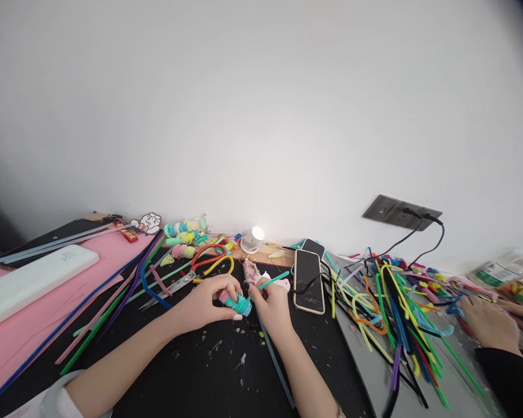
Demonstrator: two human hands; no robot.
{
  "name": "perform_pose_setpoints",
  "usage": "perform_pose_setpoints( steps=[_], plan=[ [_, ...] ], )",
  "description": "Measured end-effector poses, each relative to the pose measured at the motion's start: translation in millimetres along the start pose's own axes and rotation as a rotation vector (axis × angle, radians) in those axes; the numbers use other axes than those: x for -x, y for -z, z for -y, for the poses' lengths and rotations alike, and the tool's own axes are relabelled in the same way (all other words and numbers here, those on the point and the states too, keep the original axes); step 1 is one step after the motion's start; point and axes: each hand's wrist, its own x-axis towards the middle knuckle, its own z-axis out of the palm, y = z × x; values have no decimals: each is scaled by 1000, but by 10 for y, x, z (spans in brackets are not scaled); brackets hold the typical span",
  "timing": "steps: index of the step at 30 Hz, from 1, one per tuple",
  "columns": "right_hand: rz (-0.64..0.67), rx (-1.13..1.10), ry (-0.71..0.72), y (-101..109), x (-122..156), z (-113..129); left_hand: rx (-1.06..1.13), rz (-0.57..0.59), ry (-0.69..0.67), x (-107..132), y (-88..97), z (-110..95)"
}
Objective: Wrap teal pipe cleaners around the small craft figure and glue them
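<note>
My left hand is closed around a small teal coil of pipe cleaner with a pink part under the fingers. My right hand pinches the free teal end of that pipe cleaner, which runs up and to the right from the coil. Both hands rest over the black table mat, close together and touching the same piece.
Scissors, finished coiled pieces and long pipe cleaners lie left of the hands. Two phones sit right of them. A heap of coloured pipe cleaners covers the right side, where another person's hands work. A white block lies on pink sheet.
</note>
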Motion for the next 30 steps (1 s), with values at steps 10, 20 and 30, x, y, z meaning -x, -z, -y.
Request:
perform_pose_setpoints(
  steps=[10, 20, 30],
  plan=[
    [78, -123, 37, 9, 7, 38, 47, -90, 109, -15, -6, -13],
    [152, -185, 33, 10, 22, 25, -15, -118, 112, -42, 60, -1],
    [155, -156, 29, 4, 35, 18, -160, -97, 90, -33, 33, 13]
  ],
)
